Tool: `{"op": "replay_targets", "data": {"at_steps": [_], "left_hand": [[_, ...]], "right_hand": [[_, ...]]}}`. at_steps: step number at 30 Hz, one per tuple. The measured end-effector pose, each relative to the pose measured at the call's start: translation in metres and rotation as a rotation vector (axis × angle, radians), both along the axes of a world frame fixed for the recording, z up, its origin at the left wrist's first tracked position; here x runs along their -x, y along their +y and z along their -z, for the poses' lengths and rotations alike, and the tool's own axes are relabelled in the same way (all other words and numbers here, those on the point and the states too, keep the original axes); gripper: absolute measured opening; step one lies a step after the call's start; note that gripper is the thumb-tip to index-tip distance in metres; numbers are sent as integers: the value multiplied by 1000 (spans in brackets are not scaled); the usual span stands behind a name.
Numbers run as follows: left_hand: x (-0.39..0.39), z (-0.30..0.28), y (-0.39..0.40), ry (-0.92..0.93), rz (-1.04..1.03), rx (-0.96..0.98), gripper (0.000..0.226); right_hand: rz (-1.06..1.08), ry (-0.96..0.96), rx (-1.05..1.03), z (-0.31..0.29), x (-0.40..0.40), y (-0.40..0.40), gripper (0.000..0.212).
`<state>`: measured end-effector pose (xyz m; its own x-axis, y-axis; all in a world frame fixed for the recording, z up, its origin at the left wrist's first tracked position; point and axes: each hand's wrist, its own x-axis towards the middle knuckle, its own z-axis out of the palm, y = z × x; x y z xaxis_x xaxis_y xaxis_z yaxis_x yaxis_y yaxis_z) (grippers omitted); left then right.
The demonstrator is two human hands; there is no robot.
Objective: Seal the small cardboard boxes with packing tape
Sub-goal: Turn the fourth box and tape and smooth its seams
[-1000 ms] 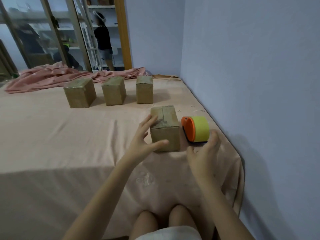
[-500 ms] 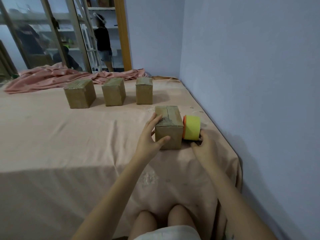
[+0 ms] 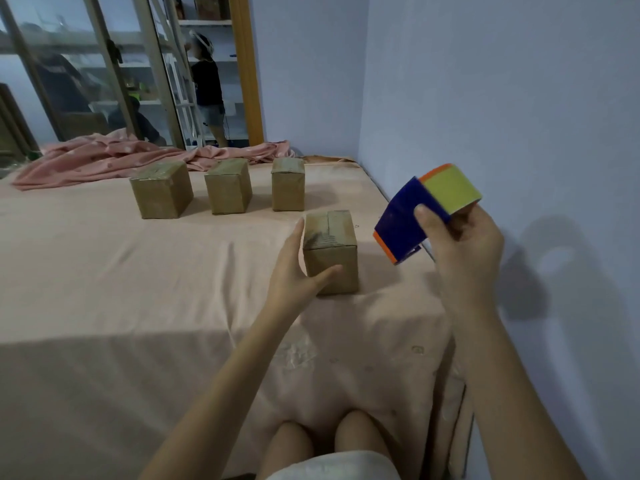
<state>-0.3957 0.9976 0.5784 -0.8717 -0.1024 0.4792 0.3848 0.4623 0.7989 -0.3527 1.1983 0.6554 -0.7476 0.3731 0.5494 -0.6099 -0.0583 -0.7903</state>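
A small cardboard box (image 3: 334, 252) stands on the pink-covered bed, its top flaps closed with a seam down the middle. My left hand (image 3: 298, 271) holds it from the left side, fingers along its left face and thumb across its front. My right hand (image 3: 462, 244) grips a tape dispenser (image 3: 424, 211) with a blue body, orange edges and a yellow tape roll, lifted in the air to the right of the box. Three more cardboard boxes (image 3: 161, 190) (image 3: 228, 186) (image 3: 288, 184) stand in a row farther back.
A bluish wall (image 3: 502, 116) runs close along the right of the bed (image 3: 104, 271). A crumpled pink blanket (image 3: 104, 159) lies at the far edge. Behind glass doors a person (image 3: 207, 88) stands by shelves. My knees (image 3: 332, 441) show at the bottom.
My right hand has picked the tape dispenser up off the bed beside the box and raised it to the right. My left hand stays on the box.
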Motion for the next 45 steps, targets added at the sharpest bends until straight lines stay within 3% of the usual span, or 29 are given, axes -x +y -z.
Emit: {"op": "replay_targets", "data": {"at_steps": [5, 11, 17, 23, 27, 29, 33, 35, 39, 45], "left_hand": [[-33, -19, 18, 157, 35, -107, 63], [-45, -36, 42, -110, 221, -441, 63], [-46, -43, 43, -167, 379, -708, 46], [-49, -41, 44, -201, 407, -751, 45], [-52, -38, 44, -195, 427, -763, 42], [-52, -37, 40, -176, 432, -740, 41], [-51, -38, 36, -160, 482, -782, 18], [-53, -40, 40, -167, 435, -805, 18], [-50, -42, 41, -170, 194, -800, 17], [-54, -48, 40, -155, 186, -837, 23]], "right_hand": [[-187, 55, 283, -20, -19, 1, 21], [-346, 43, 469, -18, -22, -3, 19], [-395, 18, 536, -12, -20, -7, 20], [-340, 47, 480, -1, -19, -14, 26], [-132, 60, 129, 4, -19, -20, 46], [-71, 76, 8, 7, -19, -21, 45], [-56, 50, 204, 8, -20, -25, 22], [-85, 40, 320, 6, -21, -29, 24], [-64, 57, 324, 3, -23, -40, 23], [-39, -57, 518, -6, -20, -49, 33]]}}
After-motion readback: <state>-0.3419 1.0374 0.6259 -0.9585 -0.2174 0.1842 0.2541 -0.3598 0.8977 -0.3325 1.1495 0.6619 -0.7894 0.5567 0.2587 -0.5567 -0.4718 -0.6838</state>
